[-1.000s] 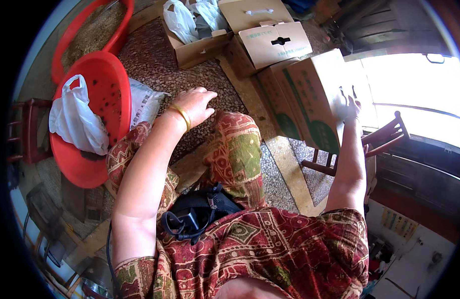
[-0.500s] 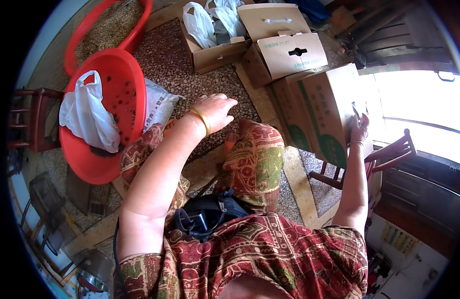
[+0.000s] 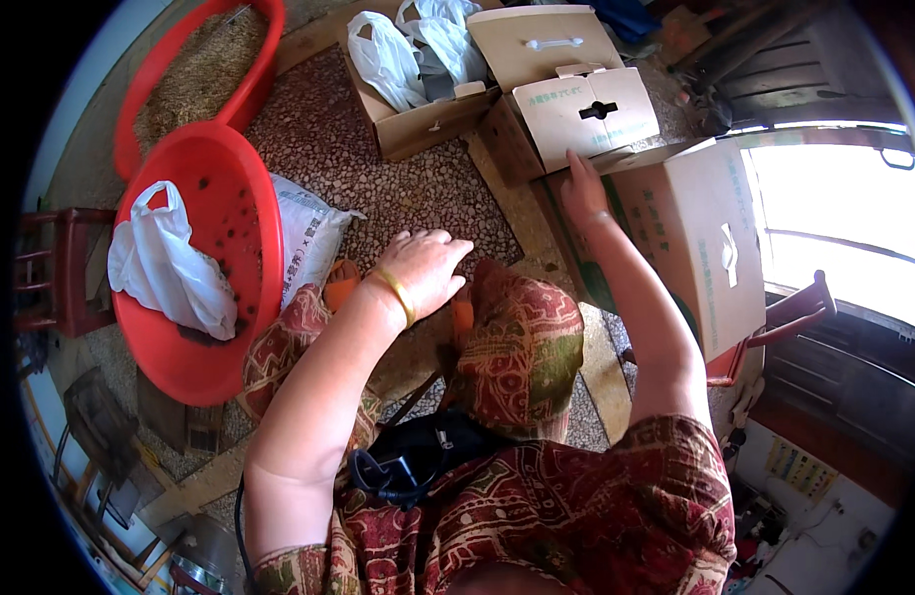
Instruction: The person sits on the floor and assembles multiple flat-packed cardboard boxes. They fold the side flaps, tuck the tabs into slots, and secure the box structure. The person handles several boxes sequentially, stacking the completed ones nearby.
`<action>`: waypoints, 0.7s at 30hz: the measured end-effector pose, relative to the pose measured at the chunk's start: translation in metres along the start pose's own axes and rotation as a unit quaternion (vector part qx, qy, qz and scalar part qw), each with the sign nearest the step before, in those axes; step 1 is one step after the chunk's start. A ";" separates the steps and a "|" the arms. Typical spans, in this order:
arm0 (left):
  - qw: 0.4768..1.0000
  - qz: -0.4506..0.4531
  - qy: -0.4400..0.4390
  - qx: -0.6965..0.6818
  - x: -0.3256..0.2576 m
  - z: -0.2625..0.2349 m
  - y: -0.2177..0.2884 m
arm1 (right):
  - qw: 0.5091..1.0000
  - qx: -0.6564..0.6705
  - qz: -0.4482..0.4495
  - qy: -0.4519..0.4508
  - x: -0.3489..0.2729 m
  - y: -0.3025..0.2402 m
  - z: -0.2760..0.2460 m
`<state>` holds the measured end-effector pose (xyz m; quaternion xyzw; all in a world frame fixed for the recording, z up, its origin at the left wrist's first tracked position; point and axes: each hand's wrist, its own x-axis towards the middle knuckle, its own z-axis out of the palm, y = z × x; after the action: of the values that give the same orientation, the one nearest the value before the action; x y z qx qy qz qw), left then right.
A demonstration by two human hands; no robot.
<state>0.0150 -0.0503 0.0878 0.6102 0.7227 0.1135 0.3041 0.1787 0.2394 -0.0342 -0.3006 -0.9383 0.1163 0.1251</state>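
My left hand (image 3: 427, 270), with a gold bangle at its wrist, hovers above my knees. Its fingers are loosely stretched and nothing is in it. Over on the right, my right hand (image 3: 582, 194) has its fingers pointing away from me, near the lower edge of a carton's raised flap (image 3: 586, 119); whether it touches the cardboard I cannot tell. I see nothing held in it. Beside that arm stands a big brown carton (image 3: 666, 223) with green print and a white plastic handle (image 3: 728, 256) on its side.
To the left, a red basin (image 3: 194, 327) holds a white plastic bag (image 3: 170, 263) and dark bits. Behind it is a red tub (image 3: 130, 124) of grain-like material. A printed sack (image 3: 308, 228) lies beside the basin. Another open box (image 3: 418, 139) holds white bags.
My right hand has come away from the big carton's handle and moved left toward the flap. My left hand has dropped slightly nearer to me, and the view has shifted a little.
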 end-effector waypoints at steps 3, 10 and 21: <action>1.000 -0.014 -0.007 -0.006 0.001 -0.003 -0.006 | 0.993 -0.043 0.090 -0.067 0.049 0.027 0.036; 0.998 -0.028 -0.050 -0.006 0.004 -0.009 -0.008 | 0.949 -0.191 0.183 -0.169 0.090 0.023 0.056; 0.997 -0.007 -0.077 -0.012 0.012 -0.005 0.000 | 0.922 -0.232 0.225 -0.212 0.109 0.011 0.060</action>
<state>0.0109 -0.0382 0.0883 0.6081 0.7002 0.0730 0.3669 0.0806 0.3041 -0.0762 -0.4931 -0.8511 -0.0181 -0.1795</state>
